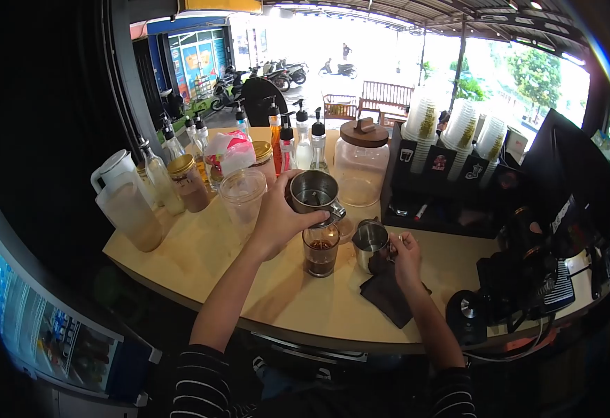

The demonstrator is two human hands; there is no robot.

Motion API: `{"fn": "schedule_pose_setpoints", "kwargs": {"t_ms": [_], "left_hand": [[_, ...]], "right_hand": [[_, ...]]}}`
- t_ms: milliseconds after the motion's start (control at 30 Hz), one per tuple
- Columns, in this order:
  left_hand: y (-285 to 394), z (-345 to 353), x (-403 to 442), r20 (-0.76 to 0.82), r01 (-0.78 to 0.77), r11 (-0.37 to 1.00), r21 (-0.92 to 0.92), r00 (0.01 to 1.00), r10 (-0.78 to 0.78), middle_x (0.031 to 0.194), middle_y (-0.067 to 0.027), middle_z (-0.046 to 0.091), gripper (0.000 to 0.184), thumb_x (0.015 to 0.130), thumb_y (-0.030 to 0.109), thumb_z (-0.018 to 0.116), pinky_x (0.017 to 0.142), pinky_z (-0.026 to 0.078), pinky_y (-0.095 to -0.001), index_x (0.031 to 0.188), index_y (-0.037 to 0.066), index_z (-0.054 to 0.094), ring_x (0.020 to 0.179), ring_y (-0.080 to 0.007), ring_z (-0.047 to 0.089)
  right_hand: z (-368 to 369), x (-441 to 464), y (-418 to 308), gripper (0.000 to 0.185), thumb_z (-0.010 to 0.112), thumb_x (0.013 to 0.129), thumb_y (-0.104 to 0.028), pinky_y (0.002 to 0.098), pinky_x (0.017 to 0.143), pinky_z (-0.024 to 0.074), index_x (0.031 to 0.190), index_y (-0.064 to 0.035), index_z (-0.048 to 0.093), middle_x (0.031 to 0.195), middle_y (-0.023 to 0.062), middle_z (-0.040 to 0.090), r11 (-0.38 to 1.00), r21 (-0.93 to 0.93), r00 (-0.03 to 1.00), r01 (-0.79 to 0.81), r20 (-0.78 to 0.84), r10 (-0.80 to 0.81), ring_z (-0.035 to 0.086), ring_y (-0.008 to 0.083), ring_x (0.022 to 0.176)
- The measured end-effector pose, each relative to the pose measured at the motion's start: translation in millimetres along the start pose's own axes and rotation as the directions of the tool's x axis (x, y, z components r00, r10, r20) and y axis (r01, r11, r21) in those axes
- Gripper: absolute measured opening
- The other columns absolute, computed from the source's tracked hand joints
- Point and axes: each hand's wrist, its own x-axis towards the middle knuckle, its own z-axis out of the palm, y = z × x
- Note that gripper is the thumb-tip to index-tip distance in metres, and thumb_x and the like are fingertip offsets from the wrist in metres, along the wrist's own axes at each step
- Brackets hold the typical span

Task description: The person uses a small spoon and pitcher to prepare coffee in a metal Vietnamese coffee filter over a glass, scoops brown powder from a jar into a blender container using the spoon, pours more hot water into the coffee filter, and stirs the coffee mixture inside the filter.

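Observation:
My left hand (282, 212) is wrapped round a round metal cup (314, 191), held above a clear glass (320, 258) with dark brown liquid in it. To the right, my right hand (406, 256) grips the handle of a small steel pitcher (370, 240), its fingers closed. The pitcher is at the counter, beside a crumpled dark cloth (390, 299). Left of my left hand stands a clear plastic container (243, 195). The contents of the pitcher cannot be made out.
Several pump bottles (303, 146) and a lidded glass jar (362, 171) line the back of the wooden counter (179, 268). At the left stands a cloudy pitcher (129, 209). A black rack (437, 188) bears stacked cups. Dark equipment (521, 272) stands at the right.

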Motion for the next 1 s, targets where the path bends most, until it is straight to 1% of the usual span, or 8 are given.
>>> {"fn": "schedule_pose_setpoints", "kwargs": {"t_ms": [167,267,367,433,500,567,733,1000], "left_hand": [[-8.5,-0.2,-1.0,0.001,0.037,0.999,0.02,0.999,-0.037,0.116,-0.009,0.056,0.078,0.058,0.016,0.088,0.099,0.044,-0.0337,0.123,0.003,0.047,0.11,-0.0192,0.056],[-15.6,0.4,-2.5,0.026,0.019,0.997,0.076,0.999,-0.021,0.117,-0.0152,0.057,0.084,0.057,0.021,0.087,0.095,0.047,-0.0332,0.125,-0.001,0.044,0.109,-0.0229,0.058],[-19.1,3.3,-5.2,0.051,-0.015,0.998,0.058,0.999,0.012,0.117,-0.0149,0.056,0.084,0.057,0.023,0.088,0.097,0.045,-0.0337,0.125,-0.001,0.043,0.11,-0.0233,0.057],[-19.5,6.4,-8.9,0.083,0.044,0.999,0.015,0.996,-0.045,0.12,-0.01,0.054,0.08,0.06,0.015,0.087,0.1,0.042,-0.0348,0.126,0.005,0.044,0.114,-0.021,0.053],[-18.8,9.2,-12.4,0.097,0.03,0.999,-0.024,0.995,-0.027,0.118,-0.0121,0.055,0.081,0.059,0.017,0.087,0.099,0.043,-0.0346,0.125,0.003,0.043,0.113,-0.0216,0.055],[-20.1,12.9,-16.5,0.113,0.016,0.998,-0.066,0.994,-0.009,0.117,-0.0143,0.056,0.082,0.059,0.02,0.087,0.098,0.045,-0.0345,0.125,0.002,0.042,0.111,-0.0222,0.057],[-31.4,18.6,-21.5,0.11,-0.053,0.998,-0.042,0.992,0.057,0.117,-0.0114,0.056,0.082,0.06,0.019,0.087,0.098,0.044,-0.0336,0.126,0.005,0.041,0.112,-0.0208,0.056],[-32.6,21.9,-26.7,0.11,-0.019,0.999,-0.027,0.994,0.022,0.117,-0.0111,0.054,0.083,0.06,0.019,0.087,0.099,0.043,-0.0345,0.127,0.006,0.04,0.112,-0.0212,0.055]], "right_hand": [[10.1,-9.4,-2.6,0.019,0.059,0.092,-0.011,0.0206,0.058,0.0471,0.079,-0.0104,0.047,0.07,-0.0022,0.052,1.0,0.002,1.0,-0.002,0.0,0.002,0.049,0.0051,0.06],[9.8,-12.9,0.0,0.019,0.059,0.093,-0.013,0.0196,0.061,0.0435,0.079,-0.0103,0.047,0.072,-0.0021,0.054,0.998,-0.028,0.998,0.05,0.041,-0.049,0.049,0.0043,0.064],[3.7,-12.2,10.1,0.02,0.059,0.094,-0.016,0.0191,0.063,0.0398,0.079,-0.0102,0.047,0.072,-0.0032,0.052,0.995,-0.083,0.997,0.061,0.05,-0.057,0.048,0.0034,0.067],[2.3,-15.3,10.4,0.02,0.058,0.094,-0.017,0.019,0.064,0.0392,0.079,-0.0104,0.047,0.072,-0.0038,0.051,0.991,-0.125,0.998,0.053,0.052,-0.046,0.048,0.0031,0.067],[2.3,-18.6,8.2,0.02,0.058,0.095,-0.018,0.0189,0.065,0.0386,0.08,-0.0106,0.048,0.072,-0.0043,0.05,0.985,-0.169,0.998,0.048,0.049,-0.04,0.047,0.0027,0.068],[4.5,-22.7,6.7,0.026,0.058,0.095,-0.02,0.0191,0.058,0.0347,0.076,-0.0103,0.044,0.07,-0.0049,0.049,0.975,-0.216,0.999,0.049,0.026,-0.044,0.043,0.002,0.064],[-1.0,-21.1,16.7,0.025,0.057,0.095,-0.021,0.0191,0.058,0.0344,0.077,-0.0094,0.046,0.069,-0.0054,0.048,0.968,-0.246,0.999,0.045,0.018,-0.042,0.043,0.0019,0.064],[3.9,-23.3,11.2,0.023,0.054,0.097,-0.021,0.0198,0.06,0.0357,0.079,-0.0084,0.048,0.069,-0.005,0.047,0.974,-0.224,0.999,0.038,0.03,-0.032,0.043,0.0032,0.064]]}}
